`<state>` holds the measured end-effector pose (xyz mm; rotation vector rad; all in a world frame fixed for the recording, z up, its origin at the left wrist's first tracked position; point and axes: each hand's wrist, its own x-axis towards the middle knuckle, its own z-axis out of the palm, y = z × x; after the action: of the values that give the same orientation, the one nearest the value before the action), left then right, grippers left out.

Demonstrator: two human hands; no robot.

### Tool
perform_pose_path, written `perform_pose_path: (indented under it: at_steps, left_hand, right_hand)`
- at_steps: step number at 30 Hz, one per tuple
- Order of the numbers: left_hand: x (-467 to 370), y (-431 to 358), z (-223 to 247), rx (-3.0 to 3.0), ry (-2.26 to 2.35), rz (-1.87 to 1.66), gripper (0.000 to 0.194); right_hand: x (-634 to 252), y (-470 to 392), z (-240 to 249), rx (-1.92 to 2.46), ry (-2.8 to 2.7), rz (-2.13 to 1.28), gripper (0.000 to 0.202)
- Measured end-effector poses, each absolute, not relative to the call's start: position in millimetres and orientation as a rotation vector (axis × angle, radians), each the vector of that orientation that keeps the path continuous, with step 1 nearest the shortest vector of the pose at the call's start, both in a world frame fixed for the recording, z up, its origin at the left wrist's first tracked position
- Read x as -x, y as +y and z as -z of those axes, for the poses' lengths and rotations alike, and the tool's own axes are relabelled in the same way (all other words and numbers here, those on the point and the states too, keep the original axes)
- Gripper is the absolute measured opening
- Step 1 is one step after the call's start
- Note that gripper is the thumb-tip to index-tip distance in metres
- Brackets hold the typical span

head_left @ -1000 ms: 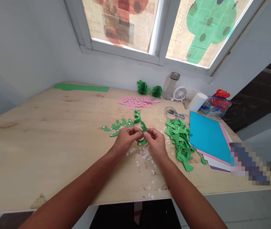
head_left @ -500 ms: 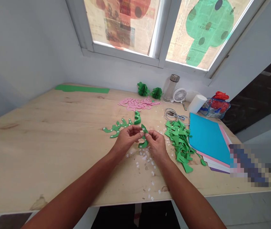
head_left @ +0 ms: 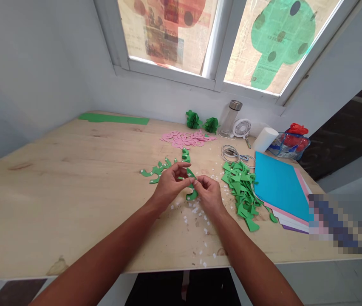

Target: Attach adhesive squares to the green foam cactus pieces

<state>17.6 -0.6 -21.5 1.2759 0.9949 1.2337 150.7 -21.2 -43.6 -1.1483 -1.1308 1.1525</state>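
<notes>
My left hand (head_left: 173, 183) and my right hand (head_left: 209, 193) meet over the table, both pinching a curved green paper cutout (head_left: 191, 195) with small white squares on it. Their thumbs almost touch at its middle, and the fingers hide part of the paper. Just left of my left hand lie several similar green wavy cutouts (head_left: 155, 171) dotted with white squares. A small stack of green curved pieces (head_left: 185, 155) sits directly beyond my hands. Tiny white squares (head_left: 195, 210) are scattered on the tabletop beneath them.
Green paper scraps (head_left: 242, 193) are heaped to the right, beside blue sheets (head_left: 281, 185). Behind lie pink cutouts (head_left: 185, 139), scissors (head_left: 232, 153) and two green paper ornaments (head_left: 193, 120). A glass bottle (head_left: 230, 119), a white fan (head_left: 242, 127) and a white roll (head_left: 265, 139) stand near the wall.
The view has shifted slightly. My left fingers have spread and lifted a little around the green cutout, while my right hand keeps its pinch.
</notes>
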Motion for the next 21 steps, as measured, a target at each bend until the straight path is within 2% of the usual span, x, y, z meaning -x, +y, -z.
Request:
perform_pose_path:
  at_steps: [11,21]
  left_hand:
    - [-19.0,-0.4,23.7,-1.273,1.019,-1.300,0.032]
    - [-19.3,0.8,23.1,-1.227,1.004,-1.340,0.022]
  right_hand:
    - [-149.2,-21.3,44.0,1.148,-1.108,-1.188,0.022]
    - [-150.6,-21.0,42.9,1.133,-1.106,-1.231,0.025]
